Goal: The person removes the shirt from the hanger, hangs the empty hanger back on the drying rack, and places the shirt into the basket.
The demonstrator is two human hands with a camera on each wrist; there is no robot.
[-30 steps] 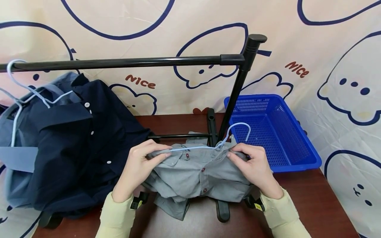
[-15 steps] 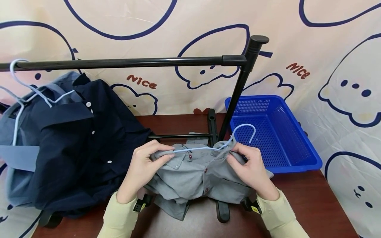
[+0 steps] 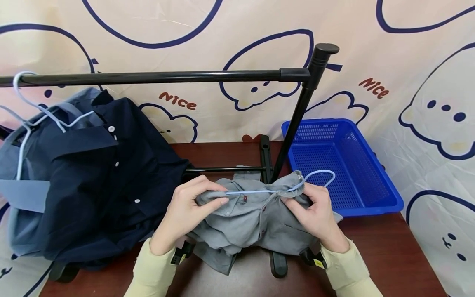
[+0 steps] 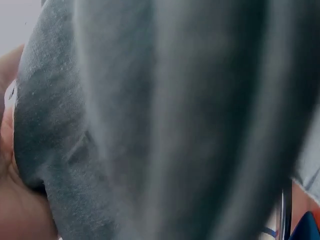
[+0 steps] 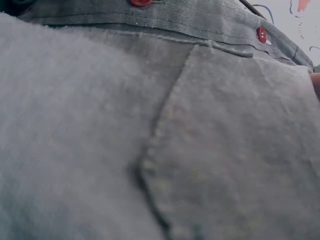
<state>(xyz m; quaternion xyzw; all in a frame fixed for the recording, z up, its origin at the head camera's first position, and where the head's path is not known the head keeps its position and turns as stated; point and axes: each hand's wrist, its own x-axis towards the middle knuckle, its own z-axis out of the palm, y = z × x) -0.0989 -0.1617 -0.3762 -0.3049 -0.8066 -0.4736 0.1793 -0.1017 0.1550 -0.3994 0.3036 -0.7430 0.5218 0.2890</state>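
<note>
A grey shirt (image 3: 241, 225) with small red buttons lies bunched between my hands in the head view. A light blue hanger (image 3: 250, 192) runs along its collar area, its hook tipped to the right over the blue basket's near side. My left hand (image 3: 189, 206) pinches the shirt and the hanger's left part between thumb and fingers. On the other side my right hand (image 3: 315, 210) pinches the shirt's cloth near the base of the hook. Grey cloth (image 4: 125, 125) fills most of the left wrist view. The right wrist view shows the shirt front close up, with a red button (image 5: 262, 35).
A black clothes rack (image 3: 167, 77) stands across the brown table (image 3: 389, 255). Dark navy (image 3: 85, 185) and blue shirts hang at its left on light blue hangers. Behind my right hand sits a blue plastic basket (image 3: 337, 161). A printed curtain (image 3: 208, 41) backs the scene.
The hanger's hook has tipped further right and down. My left hand has shifted slightly right with the shirt, and the collar area has turned up beside the hook.
</note>
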